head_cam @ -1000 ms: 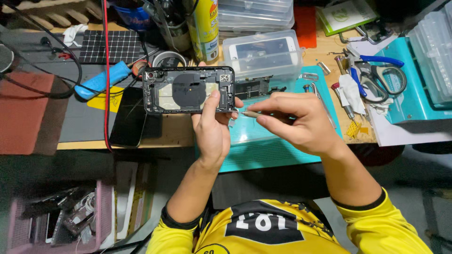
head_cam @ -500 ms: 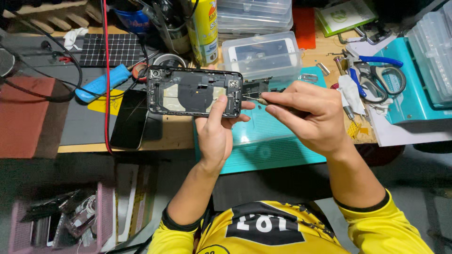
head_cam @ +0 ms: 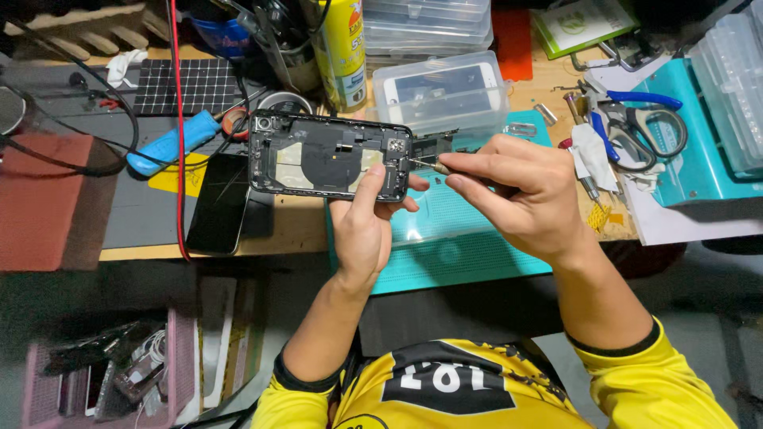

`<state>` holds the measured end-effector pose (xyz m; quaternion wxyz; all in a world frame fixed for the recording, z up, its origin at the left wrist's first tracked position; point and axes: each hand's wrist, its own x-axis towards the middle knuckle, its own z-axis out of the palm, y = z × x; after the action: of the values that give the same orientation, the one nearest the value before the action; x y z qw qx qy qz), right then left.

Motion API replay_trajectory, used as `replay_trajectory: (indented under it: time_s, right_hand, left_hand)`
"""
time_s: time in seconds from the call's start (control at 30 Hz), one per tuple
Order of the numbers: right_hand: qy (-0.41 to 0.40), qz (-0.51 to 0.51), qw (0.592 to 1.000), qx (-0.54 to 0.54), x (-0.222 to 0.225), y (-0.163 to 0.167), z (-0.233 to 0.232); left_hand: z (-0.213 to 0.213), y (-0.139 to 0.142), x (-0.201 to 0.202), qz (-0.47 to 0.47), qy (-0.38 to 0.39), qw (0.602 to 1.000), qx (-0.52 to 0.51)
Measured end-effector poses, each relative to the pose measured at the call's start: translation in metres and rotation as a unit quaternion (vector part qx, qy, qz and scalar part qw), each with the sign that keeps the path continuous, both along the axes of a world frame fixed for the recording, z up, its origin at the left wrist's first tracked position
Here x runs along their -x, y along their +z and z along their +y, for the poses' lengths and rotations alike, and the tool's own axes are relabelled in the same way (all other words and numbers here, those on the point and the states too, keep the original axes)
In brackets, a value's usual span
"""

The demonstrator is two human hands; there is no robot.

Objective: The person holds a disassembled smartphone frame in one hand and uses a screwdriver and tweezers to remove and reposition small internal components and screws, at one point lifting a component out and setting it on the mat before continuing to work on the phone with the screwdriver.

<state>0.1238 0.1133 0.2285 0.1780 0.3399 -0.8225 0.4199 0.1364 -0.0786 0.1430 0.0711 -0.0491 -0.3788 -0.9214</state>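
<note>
Two hands meet just above the near edge of the teal work mat (head_cam: 477, 254). The left hand (head_cam: 367, 230) grips an opened phone housing (head_cam: 330, 155) from below, thumb up across its right end, holding it level with the bared insides facing up, probably to keep them in plain sight. The right hand (head_cam: 520, 187) is curled, its fingertips pinching a slim screwdriver (head_cam: 427, 165) whose tip touches the housing's right edge, a precise grip for fine work. Under the housing's left end, beyond the left hand, lies a dark phone screen (head_cam: 218, 202) beside a blue tool (head_cam: 171, 143). Past the right hand sit scissors (head_cam: 644, 123) and blue-handled pliers (head_cam: 640, 98); a clear plastic box (head_cam: 441, 91) stands behind both hands.
</note>
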Motion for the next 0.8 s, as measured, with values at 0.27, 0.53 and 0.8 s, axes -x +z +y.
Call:
replay_trajectory:
  time_s: [0.27, 0.53, 0.8]
  right_hand:
    - [-0.018, 0.002, 1.0, -0.017, 0.0, 0.004, -0.002]
    - [-0.005, 0.041, 0.998, -0.038, 0.0, 0.002, -0.011]
    - [-0.012, 0.046, 0.997, -0.057, -0.007, -0.003, -0.01]
  left_hand:
    - [-0.003, 0.012, -0.003, 0.028, -0.01, 0.999, 0.013]
    - [-0.011, 0.01, -0.005, 0.041, -0.029, 0.999, 0.016]
    - [-0.003, 0.006, -0.008, 0.059, -0.033, 0.997, 0.043]
